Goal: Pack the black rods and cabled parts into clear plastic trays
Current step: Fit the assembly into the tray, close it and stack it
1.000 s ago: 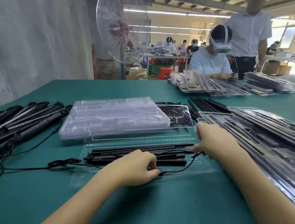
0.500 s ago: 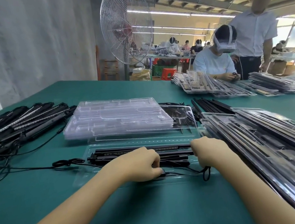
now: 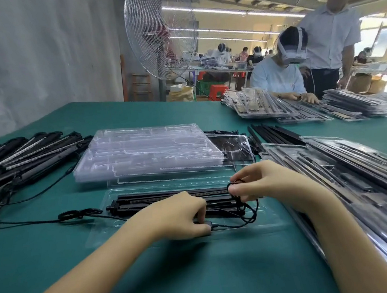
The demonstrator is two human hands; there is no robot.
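Observation:
A clear plastic tray (image 3: 105,228) lies open on the green table in front of me. Black rods (image 3: 159,197) lie lengthwise in it. My left hand (image 3: 178,216) rests on the tray's near side, fingers curled around a small black plug at the end of a thin black cable (image 3: 248,217). My right hand (image 3: 261,182) hovers over the tray's right end and pinches a coiled loop of that cable between thumb and fingers. A second cable bundle (image 3: 79,213) trails off the tray's left end.
A stack of empty clear trays (image 3: 145,152) sits just behind. Loose black rods with cables (image 3: 20,158) are heaped at the left. Filled trays (image 3: 350,176) are stacked at the right, loose black rods (image 3: 275,134) behind them. Two people work at the far right; a standing fan (image 3: 160,29) is behind.
My right hand has lifted off the tray's right end and gathered the cable into a loop above the rods. My left hand stays on the plug, shifted slightly right.

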